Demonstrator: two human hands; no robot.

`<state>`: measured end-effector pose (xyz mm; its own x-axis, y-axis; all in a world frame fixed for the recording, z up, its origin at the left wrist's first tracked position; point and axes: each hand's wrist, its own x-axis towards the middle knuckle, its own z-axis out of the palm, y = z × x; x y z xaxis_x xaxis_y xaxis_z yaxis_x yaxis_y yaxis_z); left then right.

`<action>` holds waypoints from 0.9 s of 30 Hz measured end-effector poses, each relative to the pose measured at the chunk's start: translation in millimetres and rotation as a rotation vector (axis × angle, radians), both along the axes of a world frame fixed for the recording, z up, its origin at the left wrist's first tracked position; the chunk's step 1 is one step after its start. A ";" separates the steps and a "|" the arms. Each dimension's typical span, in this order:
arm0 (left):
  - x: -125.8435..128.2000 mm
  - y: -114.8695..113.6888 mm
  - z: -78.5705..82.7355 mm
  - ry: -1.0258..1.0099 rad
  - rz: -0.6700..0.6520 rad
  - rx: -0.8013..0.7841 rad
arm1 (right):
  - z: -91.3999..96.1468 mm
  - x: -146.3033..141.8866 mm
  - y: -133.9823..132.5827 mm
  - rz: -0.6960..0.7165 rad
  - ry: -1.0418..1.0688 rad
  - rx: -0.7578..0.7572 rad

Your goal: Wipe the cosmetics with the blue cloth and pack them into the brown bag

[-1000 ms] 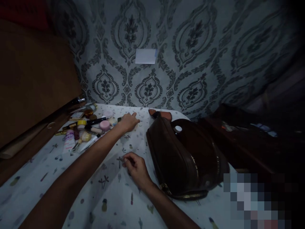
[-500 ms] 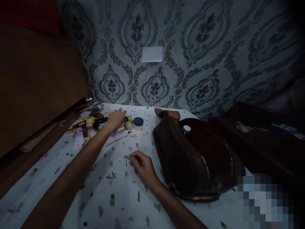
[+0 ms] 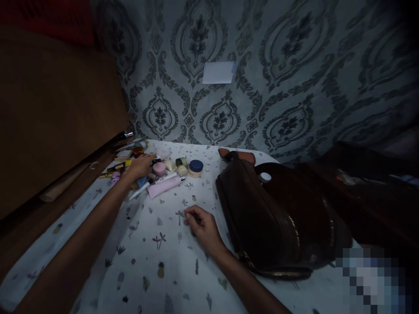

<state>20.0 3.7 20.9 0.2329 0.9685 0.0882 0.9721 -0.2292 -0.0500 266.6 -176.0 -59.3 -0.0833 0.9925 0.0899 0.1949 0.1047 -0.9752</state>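
Note:
My left hand (image 3: 141, 165) reaches far out over a heap of small cosmetics on a white patterned sheet (image 3: 163, 261), its fingers laid flat on the items beside a round pink jar (image 3: 159, 168). A pink tube (image 3: 164, 186) lies just right of the hand, and a blue-lidded jar (image 3: 196, 167) sits further right. My right hand (image 3: 202, 225) rests on the sheet nearer to me with its fingers curled under, close to a dark brown leather bag (image 3: 278, 218) that lies on its side. What the curled fingers hold, if anything, is hidden.
A brown wooden panel (image 3: 55, 113) slants along the left edge of the sheet. Patterned wallpaper with a white card (image 3: 218, 72) rises behind. Dark furniture (image 3: 369, 192) stands at the right. A small white cap (image 3: 264, 177) sits on the bag.
My left hand has slid left from the sheet's middle onto the cosmetics heap, uncovering the blue-lidded jar and pink tube. My right hand has stayed put. The view has shifted left.

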 end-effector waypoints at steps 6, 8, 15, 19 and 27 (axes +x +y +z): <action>-7.0 18.2 -0.4 -0.029 -0.024 -0.073 | 3.8 0.1 -0.8 0.002 -0.002 0.002; -6.7 24.0 0.8 -0.032 -0.013 -0.089 | 5.6 0.0 -1.4 -0.001 -0.007 -0.004; 19.5 33.5 3.4 0.017 0.016 -0.036 | 6.2 0.5 -1.5 0.003 0.006 0.028; 33.2 42.0 3.3 0.077 0.003 -0.066 | 6.6 0.2 -1.5 0.005 0.004 0.031; 39.7 66.3 14.2 0.205 0.003 -0.159 | 7.6 -0.3 -1.7 0.005 0.018 0.011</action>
<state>59.8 70.0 35.1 0.2278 0.9670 -0.1142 0.9460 -0.2476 -0.2092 266.3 -177.6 -51.7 -0.0870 0.9910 0.1021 0.1768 0.1162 -0.9774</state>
